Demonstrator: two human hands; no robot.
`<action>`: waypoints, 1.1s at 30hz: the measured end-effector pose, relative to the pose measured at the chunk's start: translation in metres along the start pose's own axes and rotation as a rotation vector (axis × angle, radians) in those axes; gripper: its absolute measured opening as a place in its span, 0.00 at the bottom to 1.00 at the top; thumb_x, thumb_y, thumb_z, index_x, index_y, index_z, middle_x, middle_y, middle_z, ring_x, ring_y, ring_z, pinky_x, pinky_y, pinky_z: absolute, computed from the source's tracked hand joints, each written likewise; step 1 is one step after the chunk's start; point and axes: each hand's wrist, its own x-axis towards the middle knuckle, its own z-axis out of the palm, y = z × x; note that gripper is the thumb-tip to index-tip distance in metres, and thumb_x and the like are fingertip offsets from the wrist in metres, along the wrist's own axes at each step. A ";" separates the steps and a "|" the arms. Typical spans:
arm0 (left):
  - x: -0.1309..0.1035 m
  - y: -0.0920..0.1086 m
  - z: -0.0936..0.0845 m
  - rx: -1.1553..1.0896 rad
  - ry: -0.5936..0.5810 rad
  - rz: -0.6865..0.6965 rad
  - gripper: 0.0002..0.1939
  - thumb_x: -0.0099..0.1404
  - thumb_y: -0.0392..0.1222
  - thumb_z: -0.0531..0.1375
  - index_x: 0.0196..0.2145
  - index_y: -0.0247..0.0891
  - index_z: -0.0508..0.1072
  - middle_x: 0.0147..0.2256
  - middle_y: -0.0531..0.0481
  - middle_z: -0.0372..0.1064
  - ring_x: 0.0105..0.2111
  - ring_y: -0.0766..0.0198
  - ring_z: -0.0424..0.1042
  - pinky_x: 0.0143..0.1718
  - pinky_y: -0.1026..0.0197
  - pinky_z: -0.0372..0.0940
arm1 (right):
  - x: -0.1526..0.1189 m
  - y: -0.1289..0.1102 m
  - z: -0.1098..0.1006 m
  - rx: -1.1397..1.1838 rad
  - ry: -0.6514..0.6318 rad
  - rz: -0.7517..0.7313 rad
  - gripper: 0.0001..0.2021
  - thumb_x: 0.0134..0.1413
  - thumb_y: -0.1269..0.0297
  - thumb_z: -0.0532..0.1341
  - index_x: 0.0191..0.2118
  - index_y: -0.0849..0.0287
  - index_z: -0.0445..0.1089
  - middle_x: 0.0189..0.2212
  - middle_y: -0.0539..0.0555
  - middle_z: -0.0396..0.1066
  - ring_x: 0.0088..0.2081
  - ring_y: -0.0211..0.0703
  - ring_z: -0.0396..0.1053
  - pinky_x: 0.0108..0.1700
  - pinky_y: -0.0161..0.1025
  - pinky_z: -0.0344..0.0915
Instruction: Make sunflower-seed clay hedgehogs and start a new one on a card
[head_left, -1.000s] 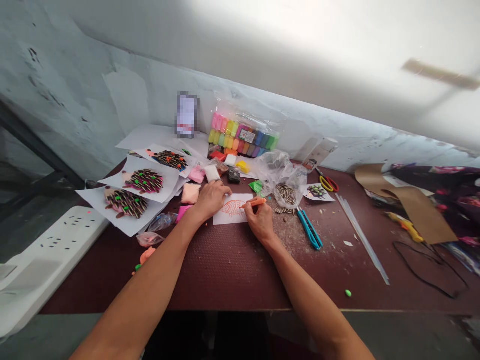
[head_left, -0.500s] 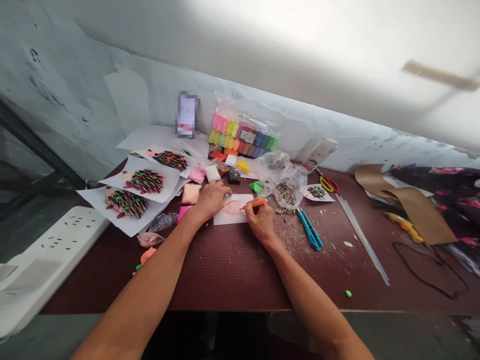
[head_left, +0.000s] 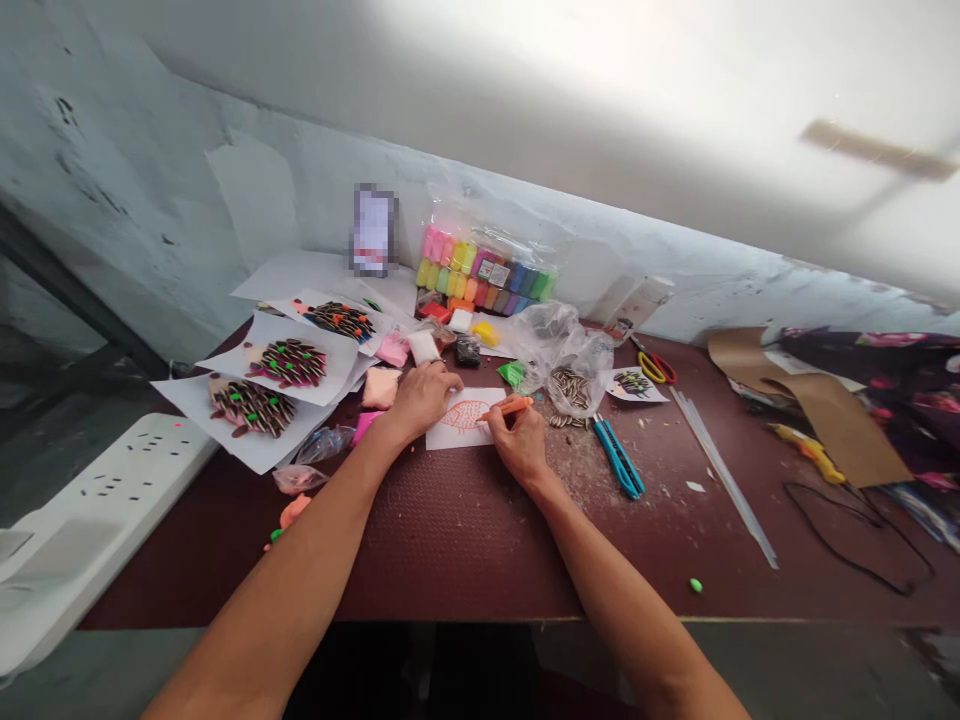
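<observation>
A small white paper [head_left: 442, 437] bears an orange drawing of a rounded body filled with small marks and short legs beneath. My right hand [head_left: 520, 440] is closed round an orange marker pen [head_left: 516, 405], its tip at the right side of the drawing. On the upper left of the paper rests my left hand [head_left: 424, 400], fingers laid out and holding nothing. Packs of clay, one white [head_left: 424, 347] and one peach [head_left: 381, 388], lie just beyond and beside that hand. Right of the paper is a plastic bag of sunflower seeds [head_left: 574, 385], with loose seeds near it.
Seed-covered hedgehog pictures [head_left: 289, 362] lie at the left, near a white power strip [head_left: 112, 500]. A teal utility knife [head_left: 619, 458], scissors [head_left: 654, 365], clear glue sticks [head_left: 724, 475] and a yellow glue gun [head_left: 810, 453] lie rightward. Coloured clay packs [head_left: 487, 275] lean against the wall.
Both hands stay almost in place, the right still holding the marker pen at the drawing. The whole view has shifted very slightly.
</observation>
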 end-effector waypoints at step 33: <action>0.001 0.007 -0.006 0.058 -0.030 -0.137 0.12 0.66 0.35 0.54 0.40 0.38 0.78 0.43 0.41 0.74 0.48 0.52 0.72 0.51 0.53 0.65 | 0.002 0.002 -0.001 0.043 0.085 0.001 0.12 0.55 0.57 0.55 0.27 0.56 0.68 0.21 0.52 0.72 0.23 0.41 0.68 0.29 0.36 0.62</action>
